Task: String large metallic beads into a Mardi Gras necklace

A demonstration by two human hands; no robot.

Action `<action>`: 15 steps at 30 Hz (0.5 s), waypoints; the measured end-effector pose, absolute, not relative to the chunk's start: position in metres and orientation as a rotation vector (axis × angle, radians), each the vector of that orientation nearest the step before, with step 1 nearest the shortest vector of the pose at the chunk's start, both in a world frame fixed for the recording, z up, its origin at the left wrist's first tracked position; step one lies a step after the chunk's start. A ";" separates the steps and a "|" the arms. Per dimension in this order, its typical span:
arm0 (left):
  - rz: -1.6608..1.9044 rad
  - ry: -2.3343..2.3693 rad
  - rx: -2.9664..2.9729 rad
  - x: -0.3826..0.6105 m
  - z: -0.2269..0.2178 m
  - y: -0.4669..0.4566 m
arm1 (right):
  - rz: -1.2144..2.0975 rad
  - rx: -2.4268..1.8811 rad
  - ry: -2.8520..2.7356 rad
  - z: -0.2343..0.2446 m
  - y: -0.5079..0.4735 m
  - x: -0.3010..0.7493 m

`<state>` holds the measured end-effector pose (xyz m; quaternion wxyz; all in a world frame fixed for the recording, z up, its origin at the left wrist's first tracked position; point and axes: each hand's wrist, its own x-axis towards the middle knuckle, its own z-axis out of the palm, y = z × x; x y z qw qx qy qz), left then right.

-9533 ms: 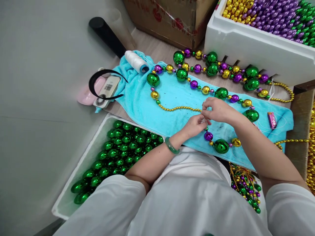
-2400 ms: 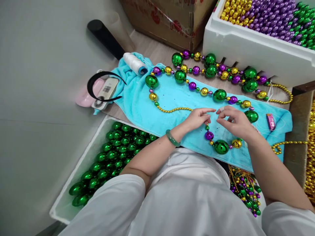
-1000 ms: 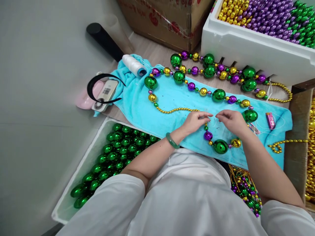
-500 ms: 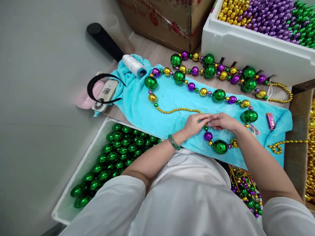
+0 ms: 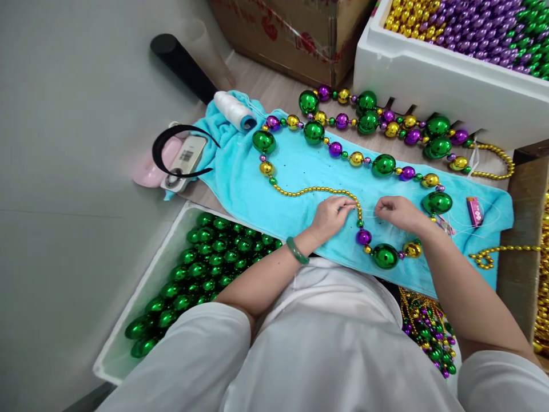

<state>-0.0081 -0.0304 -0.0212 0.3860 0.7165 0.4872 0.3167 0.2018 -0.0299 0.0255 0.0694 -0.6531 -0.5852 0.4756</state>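
Note:
A bead necklace (image 5: 385, 165) of large green, purple and gold beads lies in a loop on the blue towel (image 5: 300, 177). Its string of small gold beads (image 5: 317, 189) runs down between my two hands. My left hand (image 5: 332, 216), just left of that string, pinches a thin white thread. On the other side my right hand (image 5: 397, 210) is closed on the same thread (image 5: 366, 212), drawn across the gold beads; only a short stretch of it is visible. Close below them are a purple bead (image 5: 363, 237) and a large green bead (image 5: 385, 256).
A thread spool (image 5: 234, 110), black headband (image 5: 156, 151) and pink-purple small box (image 5: 474, 211) lie around the towel. A second bead necklace (image 5: 368, 122) rests behind. Foam boxes of beads stand at left (image 5: 141, 297) and back right (image 5: 412, 54); cardboard boxes (image 5: 283, 40) are behind and right.
My hands, together at the necklace before, have moved apart: the left slightly left, the right to the right. The thread now stretches between them, and the gold beads there are uncovered.

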 end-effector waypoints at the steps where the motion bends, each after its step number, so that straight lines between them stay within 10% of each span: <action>1: 0.780 1.263 1.878 -0.014 -0.022 -0.031 | 1.389 -2.000 -1.819 0.029 -0.032 0.207; 10: 0.432 1.322 2.318 -0.047 -0.013 -0.039 | 1.334 -2.160 -1.788 0.040 -0.046 0.253; 15: 0.676 1.283 1.990 -0.034 -0.009 -0.041 | 1.743 -1.448 -1.022 0.041 -0.046 0.239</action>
